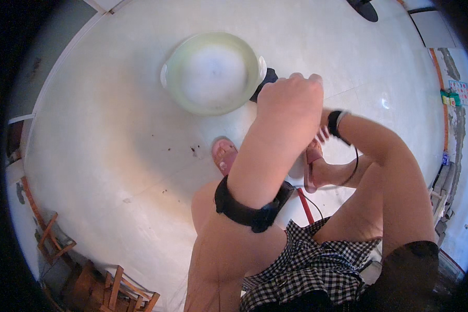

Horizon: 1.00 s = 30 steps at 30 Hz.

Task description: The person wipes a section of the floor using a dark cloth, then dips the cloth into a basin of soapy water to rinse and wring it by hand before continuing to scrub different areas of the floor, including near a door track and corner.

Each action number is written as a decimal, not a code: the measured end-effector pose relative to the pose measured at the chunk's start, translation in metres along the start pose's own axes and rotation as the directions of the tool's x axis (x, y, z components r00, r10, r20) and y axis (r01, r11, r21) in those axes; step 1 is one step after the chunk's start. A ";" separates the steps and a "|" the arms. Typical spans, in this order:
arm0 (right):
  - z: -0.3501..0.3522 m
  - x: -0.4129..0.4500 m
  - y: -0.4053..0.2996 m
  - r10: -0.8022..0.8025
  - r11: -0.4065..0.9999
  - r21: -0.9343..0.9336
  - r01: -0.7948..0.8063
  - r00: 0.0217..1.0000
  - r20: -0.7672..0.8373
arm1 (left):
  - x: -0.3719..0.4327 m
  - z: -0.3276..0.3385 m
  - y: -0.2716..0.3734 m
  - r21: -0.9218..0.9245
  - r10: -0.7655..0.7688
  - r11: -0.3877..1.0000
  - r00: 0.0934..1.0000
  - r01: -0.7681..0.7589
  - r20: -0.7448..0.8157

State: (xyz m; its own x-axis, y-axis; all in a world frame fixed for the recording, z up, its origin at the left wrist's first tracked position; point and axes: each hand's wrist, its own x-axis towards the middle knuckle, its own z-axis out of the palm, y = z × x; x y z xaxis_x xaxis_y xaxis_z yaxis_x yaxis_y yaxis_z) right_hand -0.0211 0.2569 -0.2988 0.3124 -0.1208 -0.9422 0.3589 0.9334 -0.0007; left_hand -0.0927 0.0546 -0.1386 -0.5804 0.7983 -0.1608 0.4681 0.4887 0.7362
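In the head view my left hand (291, 93) is raised in front of me with its back to the camera. Its fingers curl away out of sight, so what they hold cannot be told. Behind and below it sits my right hand (323, 130), partly covered by the left and blurred, with a few fingertips showing. A dark item (266, 82), perhaps cloth, shows between the left hand and the basin; whether a hand touches it is unclear. The pale green round basin (214, 109) has white side handles and whitish, foamy-looking contents.
Pink slippers (226, 162) are on my feet on the pale floor (113, 163). Dark specks (195, 150) lie near the left foot. A red bar (305, 206) shows between my legs. Wooden furniture (117, 288) stands at lower left. Another dark object (364, 9) is at the top right.
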 end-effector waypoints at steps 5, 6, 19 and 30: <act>0.102 0.072 -0.014 0.203 0.822 -0.532 -0.201 0.978 -0.056 | -0.007 -0.014 -0.003 -0.035 0.003 0.999 0.997 -0.006 -0.081; 0.108 0.069 -0.011 0.268 0.893 -0.415 -0.176 0.947 0.175 | -0.002 -0.009 -0.004 -0.057 0.005 0.998 0.998 -0.009 -0.065; 0.102 0.074 0.014 0.038 0.994 -0.101 -0.031 0.997 0.068 | -0.008 -0.004 0.014 0.071 0.031 0.997 0.993 -0.022 -0.117; 0.085 0.118 0.040 -0.130 0.992 -0.014 0.129 0.981 -0.145 | 0.005 0.011 0.019 0.085 0.040 0.996 0.999 -0.037 -0.035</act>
State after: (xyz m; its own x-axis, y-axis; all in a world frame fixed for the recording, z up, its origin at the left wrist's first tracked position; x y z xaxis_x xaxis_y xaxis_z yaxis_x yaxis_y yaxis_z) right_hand 0.1046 0.2509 -0.3814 0.1320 -0.1903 -0.9728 0.3841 0.9146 -0.1268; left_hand -0.0796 0.0719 -0.1322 -0.5845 0.8042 -0.1082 0.5438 0.4872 0.6833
